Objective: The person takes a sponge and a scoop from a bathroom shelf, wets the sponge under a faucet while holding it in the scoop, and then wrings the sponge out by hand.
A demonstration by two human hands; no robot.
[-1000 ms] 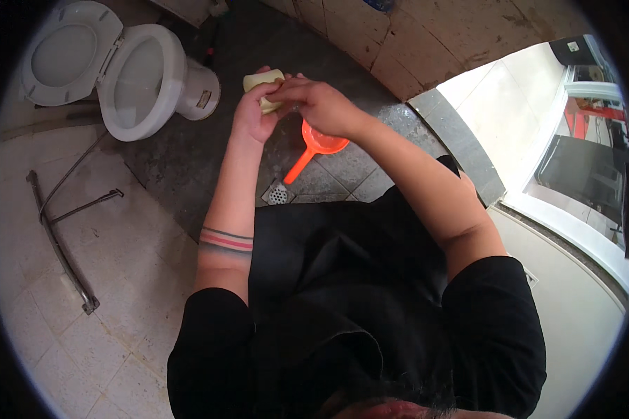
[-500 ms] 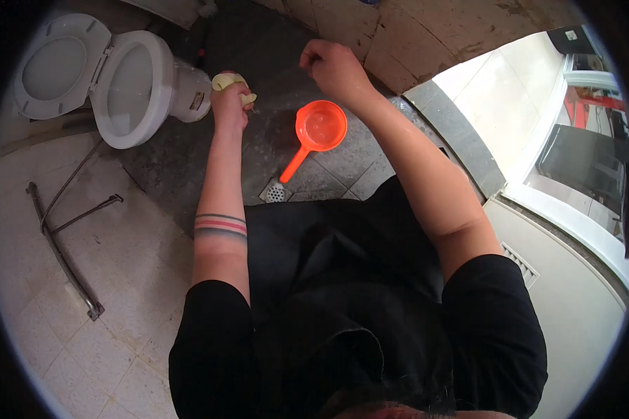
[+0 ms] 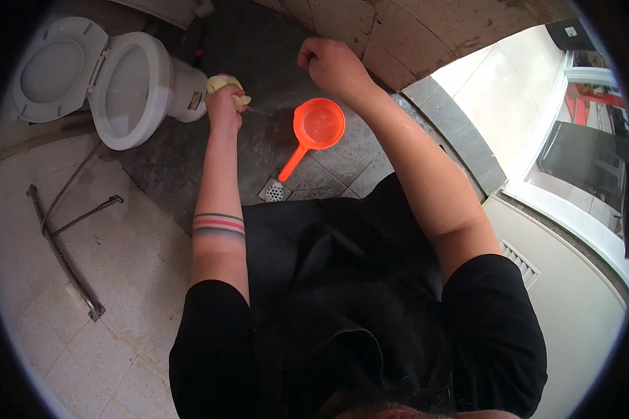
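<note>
Two hands are at work above the wet grey floor tiles (image 3: 258, 150). Left hand (image 3: 223, 105) grips a soft pale yellow sponge (image 3: 225, 85) beside the white ceramic toilet bowl (image 3: 129, 87). Right hand (image 3: 332, 63) is closed in a fist and seems to hold nothing. Round orange plastic scoop (image 3: 314, 129) with water stands between them. I judge the step to be wetting and scrubbing; a next move would ask for firm pressure. No packages, labels or signs can be made out.

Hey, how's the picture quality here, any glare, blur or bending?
Head view: fisheye bends the tile lines toward a black rim; bright daylight washes out the doorway at right; the dark wet floor stays dim; the hands look sharp, left hand, right hand.
</note>
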